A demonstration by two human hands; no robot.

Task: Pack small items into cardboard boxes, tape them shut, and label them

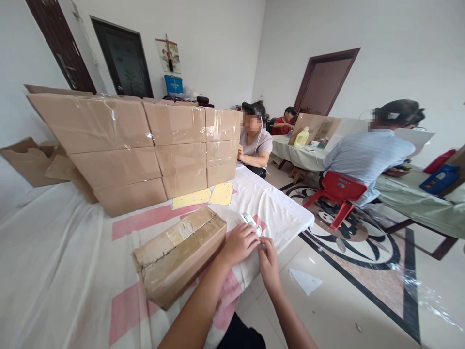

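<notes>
A whitish roll of tape [250, 220] is at the table's right-hand edge, its far side showing past my fingers. My left hand [240, 244] is closed over the near side of the roll. Close against it, my right hand [268, 256] has thumb and fingers pinched together at the roll's near edge; whatever lies between the fingertips is too small to make out. To the left of my hands lies a long, worn cardboard box [185, 252] with its flaps shut and old tape along the top.
Taped cardboard boxes form a wall [145, 145] across the table's far side. Yellow perforated sheets [203, 196] lie before it on the cloth [283, 198]. Other people sit beyond, one on a red chair [341, 189]. A white scrap [305, 281] lies on the floor.
</notes>
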